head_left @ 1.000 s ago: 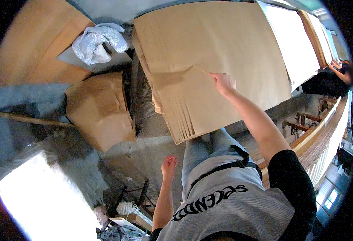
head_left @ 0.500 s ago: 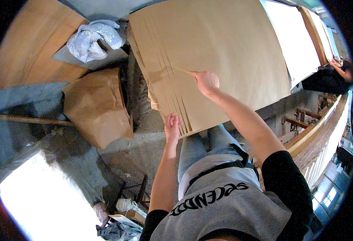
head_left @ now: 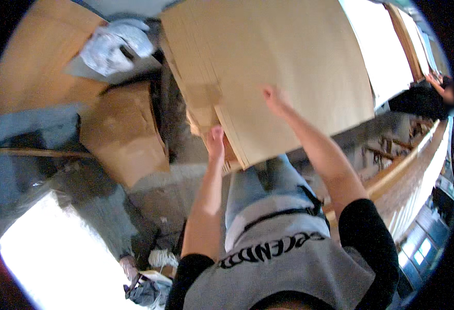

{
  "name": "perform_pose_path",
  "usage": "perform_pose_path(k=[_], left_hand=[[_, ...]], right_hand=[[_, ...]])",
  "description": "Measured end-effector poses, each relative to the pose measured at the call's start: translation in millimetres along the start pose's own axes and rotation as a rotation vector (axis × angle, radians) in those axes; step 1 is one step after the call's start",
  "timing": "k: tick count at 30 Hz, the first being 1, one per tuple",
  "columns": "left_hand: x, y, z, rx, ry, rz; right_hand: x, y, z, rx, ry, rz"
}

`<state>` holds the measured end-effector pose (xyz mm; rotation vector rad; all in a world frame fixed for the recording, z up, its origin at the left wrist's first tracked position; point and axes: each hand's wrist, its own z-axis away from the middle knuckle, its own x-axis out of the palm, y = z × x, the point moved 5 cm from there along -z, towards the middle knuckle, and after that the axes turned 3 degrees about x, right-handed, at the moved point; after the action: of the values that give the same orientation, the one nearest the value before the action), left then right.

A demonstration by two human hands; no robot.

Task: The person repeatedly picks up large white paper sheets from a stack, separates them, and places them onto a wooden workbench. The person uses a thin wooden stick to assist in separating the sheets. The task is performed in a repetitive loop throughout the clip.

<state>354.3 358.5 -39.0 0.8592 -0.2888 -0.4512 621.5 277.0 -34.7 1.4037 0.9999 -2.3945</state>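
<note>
A large stack of brown paper sheets lies in front of me, its layers stepped along the left edge. My left hand is at the near left edge of the stack, thumb up, closed on the edges of the sheets. Beside it a gap shows between the upper sheets and a reddish-brown layer below. My right hand is over the middle of the top sheet, closed in a fist and blurred. The thin stick it held earlier cannot be made out now.
Folded brown paper and a whitish plastic bag lie to the left. Wooden framing runs along the right. White sheets lie beyond the stack. Another person's arm shows at the far right.
My right hand has moved slightly right and its stick has dropped from sight. My left hand has shifted up and left. The fanned strips near it have closed up and a gap has opened.
</note>
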Motion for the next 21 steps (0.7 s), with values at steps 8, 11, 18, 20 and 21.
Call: perform_pose_path(k=[8,11,18,20,21], left_hand=[[3.2,-41.9,65.1,-0.350,-0.435,0.346],[20.7,-59.7,111.7,-0.466,-0.482,0.496],[132.8,-101.6,115.3,-0.408,-0.265,0.577],[155.9,-117.8,98.6,-0.457,-0.022,0.530],[162.7,-116.7,91.9,-0.467,0.127,0.511]], right_hand=[[-113.8,105.6,93.3,0.224,0.092,-0.356],[-139.9,150.5,135.4,0.411,0.081,-0.315],[-151.4,223.2,176.1,0.411,-0.024,-0.333],[-161.6,220.8,172.0,0.329,-0.061,-0.306],[-168.3,223.8,170.1,0.287,-0.083,-0.297]])
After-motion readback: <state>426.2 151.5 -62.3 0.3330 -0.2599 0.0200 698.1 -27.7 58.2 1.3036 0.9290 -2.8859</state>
